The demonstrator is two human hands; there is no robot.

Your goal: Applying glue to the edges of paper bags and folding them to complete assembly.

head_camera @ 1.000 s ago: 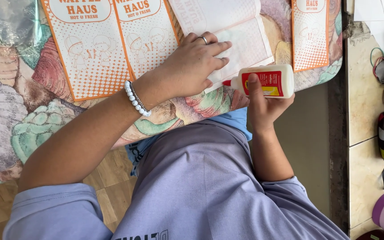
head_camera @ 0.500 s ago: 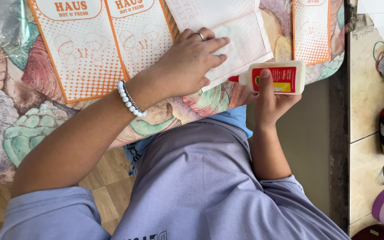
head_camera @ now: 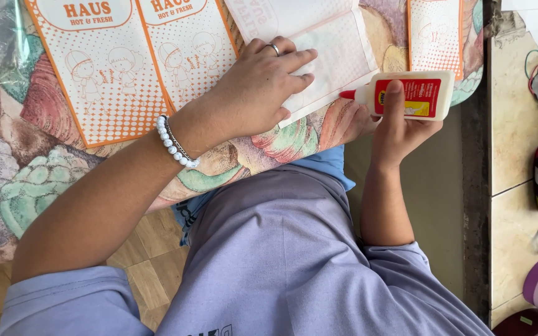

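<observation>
We keep the left hand (head_camera: 256, 87) flat, fingers together, pinning the unprinted paper bag (head_camera: 319, 46) right of the orange printed ones; our right hand (head_camera: 400, 124), fingers wrapped round the glue bottle (head_camera: 409, 94), should squeeze gently, nozzle at the bag's near-right edge.

glue bottle (head_camera: 413, 94) | lifted higher (nozzle nearer white paper (head_camera: 328, 53))

Floral-print table covering (head_camera: 26, 180), wood parquet floor (head_camera: 151, 249), beige tiled ledge (head_camera: 512, 124), daylight.
</observation>
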